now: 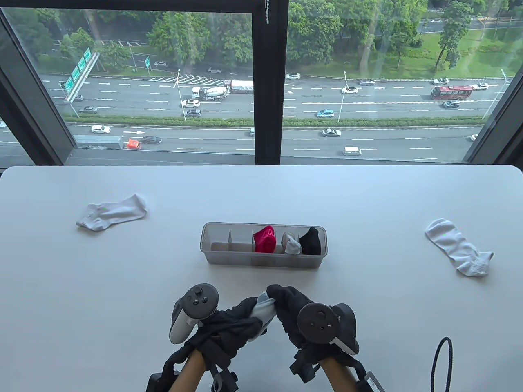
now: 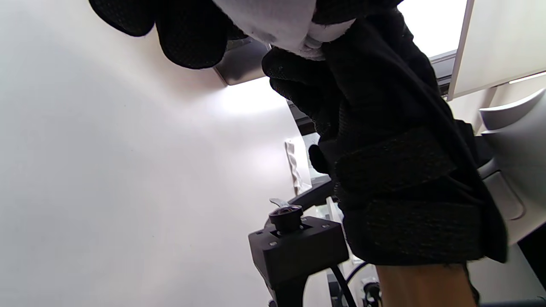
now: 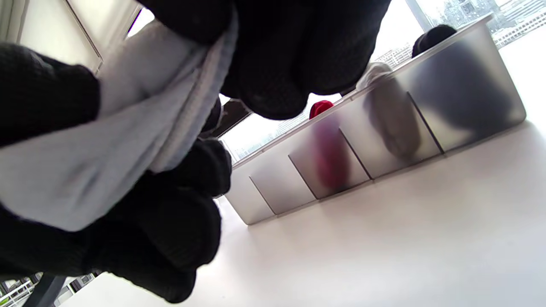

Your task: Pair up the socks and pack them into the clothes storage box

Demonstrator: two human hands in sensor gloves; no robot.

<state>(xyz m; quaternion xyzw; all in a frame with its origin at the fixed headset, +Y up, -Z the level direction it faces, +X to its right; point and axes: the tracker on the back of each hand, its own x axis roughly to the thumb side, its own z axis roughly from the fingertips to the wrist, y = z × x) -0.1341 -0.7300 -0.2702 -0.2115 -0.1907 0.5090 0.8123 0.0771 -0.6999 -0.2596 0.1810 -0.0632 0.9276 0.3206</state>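
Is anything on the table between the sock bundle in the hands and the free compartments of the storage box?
Nothing visible. Both the left hand and right hand hold the pale sock bundle just in front of the storage box. The table between them is bare, and the box's two left compartments look empty.

A white tabletop (image 1: 261, 192) stands against a large window (image 1: 163, 81) split by a dark central frame post (image 1: 271, 81). Beyond the glass, traffic fills a multi-lane highway (image 1: 367, 139) bordered by trees (image 1: 327, 28). A black cable (image 1: 443, 363) loops at the tabletop's near right edge.

Bright window daylight; wrist views blurred, glary.
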